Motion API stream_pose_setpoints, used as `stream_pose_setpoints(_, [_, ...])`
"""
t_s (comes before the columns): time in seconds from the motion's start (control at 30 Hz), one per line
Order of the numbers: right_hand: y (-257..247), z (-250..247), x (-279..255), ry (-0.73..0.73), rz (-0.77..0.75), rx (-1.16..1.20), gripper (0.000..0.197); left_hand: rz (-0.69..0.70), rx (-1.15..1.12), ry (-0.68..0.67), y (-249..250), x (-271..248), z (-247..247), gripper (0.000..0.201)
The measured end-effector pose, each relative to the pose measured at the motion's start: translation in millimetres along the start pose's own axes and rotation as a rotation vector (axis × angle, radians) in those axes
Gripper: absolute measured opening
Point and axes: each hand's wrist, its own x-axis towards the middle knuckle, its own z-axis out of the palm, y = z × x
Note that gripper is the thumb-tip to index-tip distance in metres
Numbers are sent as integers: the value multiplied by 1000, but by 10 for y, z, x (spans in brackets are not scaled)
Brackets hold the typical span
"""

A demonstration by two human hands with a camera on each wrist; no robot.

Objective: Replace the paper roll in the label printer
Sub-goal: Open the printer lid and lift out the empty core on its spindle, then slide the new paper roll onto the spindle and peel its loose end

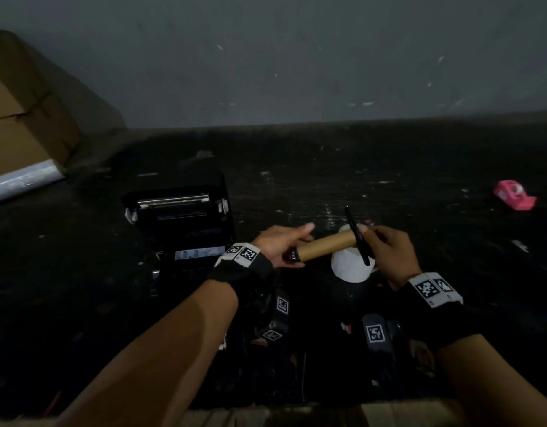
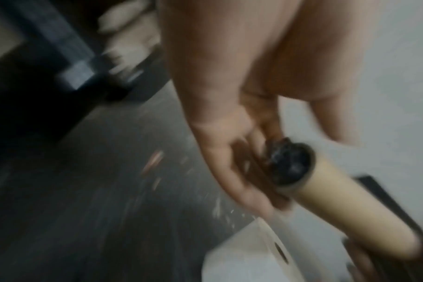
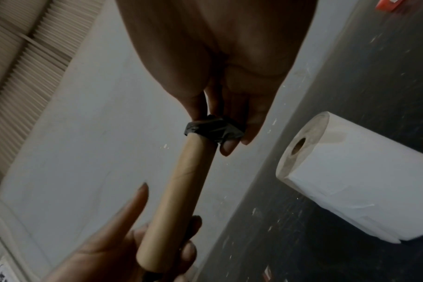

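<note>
A bare brown cardboard core (image 1: 326,246) is held level above the table between both hands. My left hand (image 1: 292,251) grips its left end, where a black spindle tip (image 2: 290,166) sticks out; the index finger points straight. My right hand (image 1: 366,238) pinches the flat black spindle flange (image 3: 215,129) at the core's right end. Below the core, a full white label roll (image 1: 352,268) lies on its side on the table. The black label printer (image 1: 180,229) stands to the left with its lid open and its roll bay dark.
The dark table (image 1: 389,167) carries scraps of paper. A red tape dispenser (image 1: 514,198) sits at the far right. Cardboard boxes (image 1: 19,118) and a clear film roll (image 1: 23,180) stand at the back left. A grey wall (image 1: 297,57) rises behind.
</note>
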Motion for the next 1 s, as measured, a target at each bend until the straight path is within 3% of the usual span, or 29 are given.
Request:
stream_pose_setpoints(0.07, [13,7,2,-7,-2,-10,25,109,300,-101,49,-77,1,17])
stream_pose_setpoints(0.13, [42,-26,2,-19,-21,-53,25,225,657,-105,43,-71,12,29])
stream_pose_setpoints(0.23, [79,-170,-22,-20,-10,-153,26,246,947,-94,-25,-58,46,39])
stream_pose_setpoints(0.4, [114,-615,-92,3,77,-245,26,99,1082,-194,-328,-4,26,39])
stream_pose_setpoints(0.53, [263,-870,-142,48,155,-256,26,-42,1068,-195,-546,53,72,41])
stream_pose_setpoints(0.63, [475,-812,-187,-25,252,-325,25,-68,1103,-125,-705,95,178,48])
stream_pose_setpoints(0.77, [760,-580,-258,-177,499,-292,29,-77,1145,-96,-894,143,306,56])
stream_pose_setpoints(1.0, [1030,-352,-231,-308,536,-418,34,-92,1188,-91,-1098,137,379,56])
